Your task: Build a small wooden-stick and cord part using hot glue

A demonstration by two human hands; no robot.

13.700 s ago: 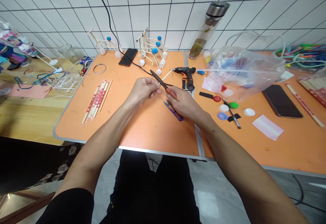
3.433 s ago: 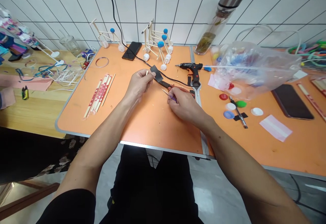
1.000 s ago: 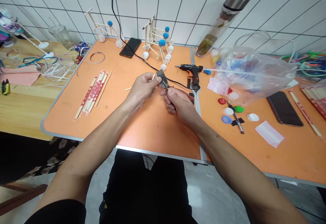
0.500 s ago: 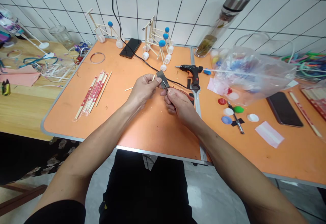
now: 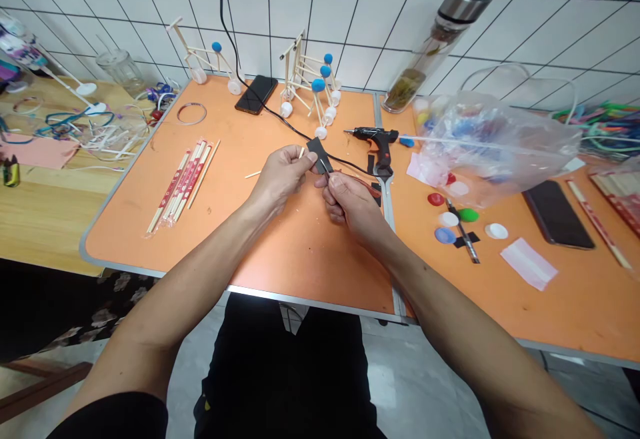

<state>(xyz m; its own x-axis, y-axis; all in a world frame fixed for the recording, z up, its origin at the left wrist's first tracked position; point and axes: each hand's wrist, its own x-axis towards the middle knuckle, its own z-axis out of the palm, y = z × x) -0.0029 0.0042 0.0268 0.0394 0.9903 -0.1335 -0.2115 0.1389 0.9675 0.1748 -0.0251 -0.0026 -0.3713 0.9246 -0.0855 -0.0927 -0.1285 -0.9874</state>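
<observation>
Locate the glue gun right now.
Head view, right of centre: the black glue gun lies across the metal seam, beyond the right hand, between the blue-capped stick frame and the translucent plastic bag.

We hold a black strip (image 5: pixel 316 149) in our left hand (image 5: pixel 285 172); it is thin, flat and straight-edged, slanting with its far end up and to the left; a pale stick (image 5: pixel 301 152) pokes from the same hand, only its tip showing; our right hand (image 5: pixel 347 199) grips the snips (image 5: pixel 324 164), pointed at the strip; one bright, narrow blade shows against it, while our hand hides their handle.
</observation>
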